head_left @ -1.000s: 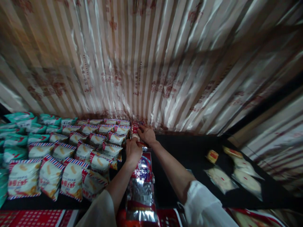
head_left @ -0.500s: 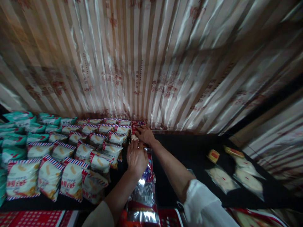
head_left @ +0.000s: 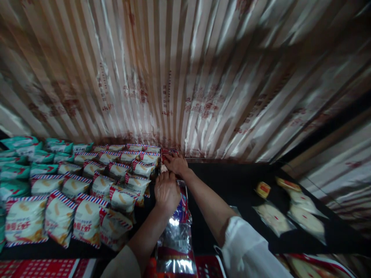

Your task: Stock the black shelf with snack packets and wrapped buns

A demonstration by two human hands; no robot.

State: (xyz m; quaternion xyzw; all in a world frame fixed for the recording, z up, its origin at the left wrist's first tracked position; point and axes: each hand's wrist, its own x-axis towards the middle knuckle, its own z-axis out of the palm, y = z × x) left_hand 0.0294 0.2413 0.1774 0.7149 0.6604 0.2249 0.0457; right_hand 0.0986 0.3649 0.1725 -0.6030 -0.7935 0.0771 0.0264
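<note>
A red packet (head_left: 169, 151) stands at the back of a narrow row, close to the curtain. My right hand (head_left: 177, 164) is on top of it, fingers bent over its surface. Just nearer to me, my left hand (head_left: 167, 193) is closed against the packet's front, with its fingers together and their tips partly hidden. Below and beside the left hand lie a purple packet (head_left: 182, 210) and a shiny silver and red packet (head_left: 176, 241) in the same row.
To the left stand rows of white snack bags (head_left: 87, 222) and green bags (head_left: 16, 189). On the black tabletop (head_left: 213, 185) at right lie clear packs of pale rounds (head_left: 274, 218) and a small yellow packet (head_left: 263, 189). Red baskets (head_left: 49, 268) line the front; a striped curtain (head_left: 174, 77) hangs behind.
The view has shifted slightly. Both hands stay at the red packet, the right hand's fingers a little more bunched.
</note>
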